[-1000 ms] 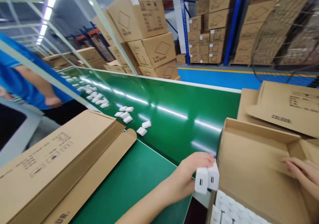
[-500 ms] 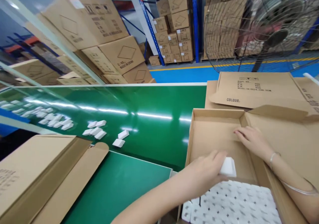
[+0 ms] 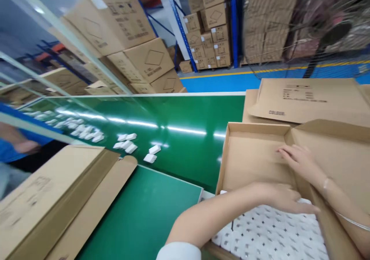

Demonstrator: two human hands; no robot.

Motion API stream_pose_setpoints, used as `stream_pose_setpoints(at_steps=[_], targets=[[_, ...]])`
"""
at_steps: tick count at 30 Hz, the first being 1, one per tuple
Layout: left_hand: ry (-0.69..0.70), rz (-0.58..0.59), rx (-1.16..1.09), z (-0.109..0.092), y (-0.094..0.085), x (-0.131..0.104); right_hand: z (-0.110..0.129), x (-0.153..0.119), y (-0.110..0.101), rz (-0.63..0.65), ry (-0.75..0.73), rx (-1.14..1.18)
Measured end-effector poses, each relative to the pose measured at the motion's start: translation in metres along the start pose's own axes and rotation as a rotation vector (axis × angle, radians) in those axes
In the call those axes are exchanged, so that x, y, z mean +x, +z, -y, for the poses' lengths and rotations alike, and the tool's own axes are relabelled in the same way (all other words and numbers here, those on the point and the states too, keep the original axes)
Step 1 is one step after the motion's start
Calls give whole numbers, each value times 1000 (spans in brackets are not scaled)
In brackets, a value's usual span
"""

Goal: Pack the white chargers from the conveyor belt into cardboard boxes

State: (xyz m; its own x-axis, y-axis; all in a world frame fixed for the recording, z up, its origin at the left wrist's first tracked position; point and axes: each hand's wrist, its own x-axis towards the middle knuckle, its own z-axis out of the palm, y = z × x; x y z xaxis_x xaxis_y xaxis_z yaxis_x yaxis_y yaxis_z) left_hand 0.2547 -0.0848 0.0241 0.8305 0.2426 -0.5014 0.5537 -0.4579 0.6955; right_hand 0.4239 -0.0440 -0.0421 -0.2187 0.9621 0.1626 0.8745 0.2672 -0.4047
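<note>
My left hand (image 3: 285, 199) reaches across the near part of an open cardboard box (image 3: 224, 156), its thumb and fingers around a small white box (image 3: 305, 201), mostly hidden. Below it, rows of white boxes (image 3: 271, 229) with small dark marks fill the near part of the carton. My right hand (image 3: 299, 163) is over the right inner side of the carton, fingers loosely bent and nothing visible in them. The far part of the carton shows bare brown bottom.
Several small white boxes (image 3: 126, 144) lie on the green conveyor (image 3: 185, 113). A cardboard carton (image 3: 58, 190) stands at the left, a flattened one (image 3: 306, 100) behind the open box. At the left edge is another person's blurred arm (image 3: 17, 136).
My left hand has moved right with the white box and down over the rows. My right hand stays nearly in place. The view has shifted, and a person's arm now shows at the left edge.
</note>
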Motion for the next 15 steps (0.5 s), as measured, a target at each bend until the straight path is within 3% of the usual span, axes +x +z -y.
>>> stream_pose_setpoints(at_steps=[1, 3, 5, 7, 9, 10, 13, 15], targets=[[47, -65, -10, 7, -3, -16, -4, 0, 1, -6, -1, -3], [50, -339, 24, 29, -14, -58, -14, 2, 5, 16, 3, -27], [-162, -716, 91, 64, -24, -111, -23, 5, 8, 33, -3, -47], [-528, -996, 168, 110, -30, -167, -29, 8, 12, 37, -19, -68], [-1001, -1032, 226, 159, -28, -218, -34, 9, 15, 30, -28, -85], [-1123, -1026, 212, 182, -25, -240, -36, 9, 16, 27, -28, -87], [-1307, -952, 108, 239, -11, -288, -43, 9, 19, 16, -22, -79], [-1377, -902, 20, 266, -6, -303, -49, 8, 21, 22, -21, -87]])
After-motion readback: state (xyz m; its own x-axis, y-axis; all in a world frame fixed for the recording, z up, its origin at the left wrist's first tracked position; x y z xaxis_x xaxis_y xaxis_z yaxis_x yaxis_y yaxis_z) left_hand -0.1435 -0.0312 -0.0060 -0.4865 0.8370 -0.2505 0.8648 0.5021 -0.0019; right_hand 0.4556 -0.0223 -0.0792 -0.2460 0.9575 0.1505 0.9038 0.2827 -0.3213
